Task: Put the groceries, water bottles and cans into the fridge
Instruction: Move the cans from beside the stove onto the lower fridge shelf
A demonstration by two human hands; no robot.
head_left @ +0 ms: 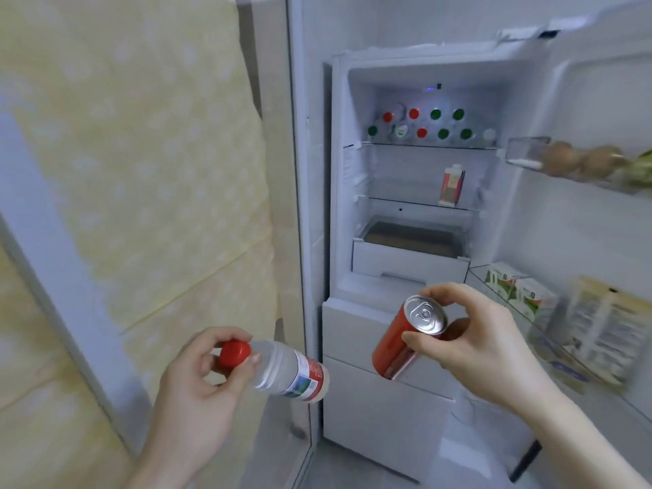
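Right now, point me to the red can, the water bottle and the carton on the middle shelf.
red can (395,342), head view, on its red side wall.
water bottle (278,365), head view, on its clear body.
carton (451,185), head view, on its front face.

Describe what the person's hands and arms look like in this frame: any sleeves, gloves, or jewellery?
Both the left hand and the right hand are bare: no gloves, rings, watch or bracelet show. Both forearms are uncovered to the frame's edge, so no sleeve is in view. Fingernails look short and unpainted.
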